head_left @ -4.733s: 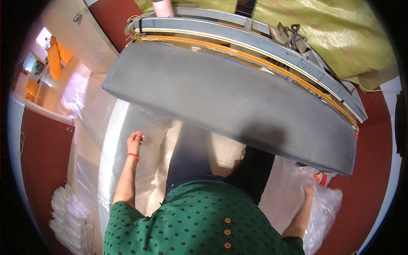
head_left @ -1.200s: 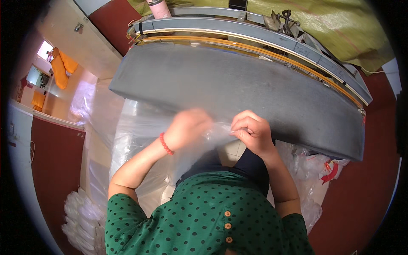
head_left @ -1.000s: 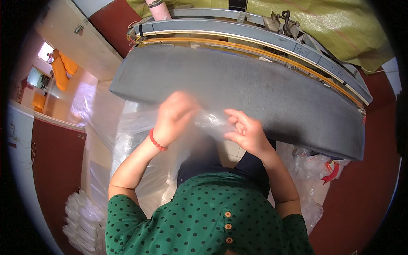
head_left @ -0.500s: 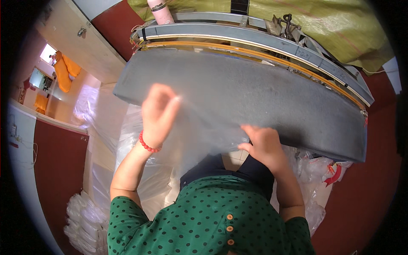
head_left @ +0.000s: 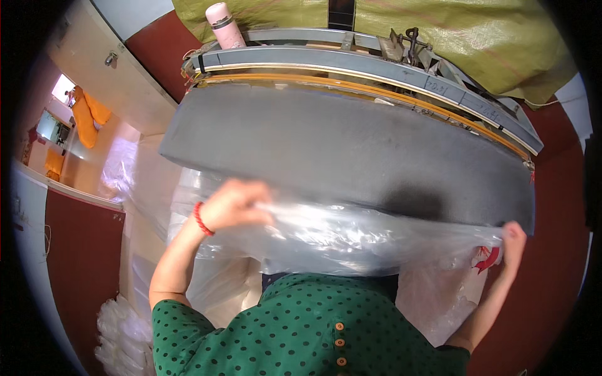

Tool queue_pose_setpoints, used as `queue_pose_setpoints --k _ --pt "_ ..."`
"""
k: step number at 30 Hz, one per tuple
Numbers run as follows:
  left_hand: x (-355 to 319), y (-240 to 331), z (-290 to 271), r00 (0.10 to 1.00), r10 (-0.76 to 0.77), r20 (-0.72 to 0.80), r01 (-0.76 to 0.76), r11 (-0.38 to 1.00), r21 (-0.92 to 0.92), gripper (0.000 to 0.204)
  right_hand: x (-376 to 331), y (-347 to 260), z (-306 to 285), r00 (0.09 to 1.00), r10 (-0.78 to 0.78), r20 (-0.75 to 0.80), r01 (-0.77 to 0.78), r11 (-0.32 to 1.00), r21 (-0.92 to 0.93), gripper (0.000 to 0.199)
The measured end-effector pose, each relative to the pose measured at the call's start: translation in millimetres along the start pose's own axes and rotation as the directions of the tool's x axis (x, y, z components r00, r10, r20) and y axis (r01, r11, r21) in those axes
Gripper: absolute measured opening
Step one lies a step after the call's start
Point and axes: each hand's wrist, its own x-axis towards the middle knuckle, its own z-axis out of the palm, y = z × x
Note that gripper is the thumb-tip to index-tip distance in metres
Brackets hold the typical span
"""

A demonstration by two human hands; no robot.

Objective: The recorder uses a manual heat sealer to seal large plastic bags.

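Note:
A clear plastic sheet (head_left: 338,235) stretches across in front of my waist, along the near edge of a long dark grey padded board (head_left: 313,138). My right hand (head_left: 513,241) is closed in a pinch on the sheet's right end, just off the board's near right corner. At the other end, my left hand (head_left: 237,203), slightly blurred, has its fingers curled on the sheet's upper edge. A red bead bracelet (head_left: 201,219) circles that wrist. The sheet hides my upper legs.
Behind the board runs a curved metal rail frame (head_left: 351,57) with an orange strip (head_left: 301,78) and a metal clamp (head_left: 411,47). A pink bottle (head_left: 224,26) stands at its left end. Stacked clear plastic (head_left: 119,335) lies lower left. A door (head_left: 119,69) stands open.
My right hand has moved far to the right, spreading the sheet wide. My left hand has come down, nearer to me. The view has shifted slightly.

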Motion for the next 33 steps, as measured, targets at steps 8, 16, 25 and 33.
queue_pose_setpoints --k 8,16,25,33 --pt "-91 -197 -89 0.447 -0.864 0.233 0.683 0.498 0.535 0.032 27 93 -72 0.954 0.098 -0.282 -0.057 0.987 0.15 0.006" --pt "-3 -118 -198 0.195 0.328 -0.924 0.557 0.738 0.379 0.009 68 70 11 0.987 0.001 -0.161 -0.004 1.0 -0.019 0.013" --pt "53 -233 -50 0.742 -0.311 -0.593 0.628 0.632 0.454 0.059 119 86 -72 0.998 0.021 0.06 -0.012 0.99 -0.137 0.011" --pt "49 -290 -84 0.628 -0.278 -0.727 0.683 0.644 0.344 0.054 129 -145 26 0.751 -0.594 -0.29 0.26 0.669 -0.697 0.025"
